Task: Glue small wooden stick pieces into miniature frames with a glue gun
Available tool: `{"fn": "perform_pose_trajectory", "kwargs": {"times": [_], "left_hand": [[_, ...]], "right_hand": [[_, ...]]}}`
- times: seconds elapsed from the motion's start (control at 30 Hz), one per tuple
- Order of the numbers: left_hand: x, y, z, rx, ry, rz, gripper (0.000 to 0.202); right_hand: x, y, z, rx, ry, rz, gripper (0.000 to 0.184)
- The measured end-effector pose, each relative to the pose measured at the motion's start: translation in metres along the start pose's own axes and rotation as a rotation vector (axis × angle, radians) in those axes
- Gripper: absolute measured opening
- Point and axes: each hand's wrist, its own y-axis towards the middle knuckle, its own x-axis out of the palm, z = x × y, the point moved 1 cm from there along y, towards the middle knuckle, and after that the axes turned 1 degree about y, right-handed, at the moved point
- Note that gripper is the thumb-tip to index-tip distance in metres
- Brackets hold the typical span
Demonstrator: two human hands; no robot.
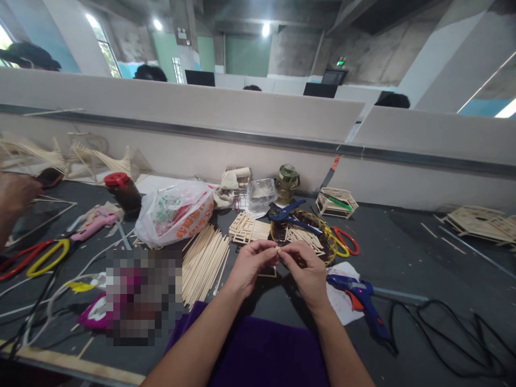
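My left hand (253, 264) and my right hand (305, 267) meet at the fingertips above the dark table, pinching something small and pale that I cannot make out. Under and behind them lie a small frame of wooden sticks (250, 228) and a dark basket with a yellow rim (332, 236) holding short stick pieces (304, 238). Left of my left hand is a spread bundle of long thin wooden sticks (205, 263). A blue glue gun (365, 298) rests on white paper (342, 309) at the right of my right hand. Blue cutting pliers (288, 212) lie across the basket.
A plastic bag (175, 212), a red-lidded bottle (121, 193) and a green jar (287, 183) stand behind. Stick models (336, 202) sit along the partition (226, 148). A black cable (435, 333) loops at the right. Another person's hand (18, 199) shows at far left, near scissors (48, 258).
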Motion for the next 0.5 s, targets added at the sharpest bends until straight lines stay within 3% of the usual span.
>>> {"fn": "perform_pose_trajectory", "kwargs": {"times": [0.5], "left_hand": [[0.0014, -0.0016, 0.0065, -0.017, -0.103, -0.02, 0.024]], "right_hand": [[-0.0022, -0.0018, -0.0022, -0.008, 0.044, 0.084, 0.009]]}}
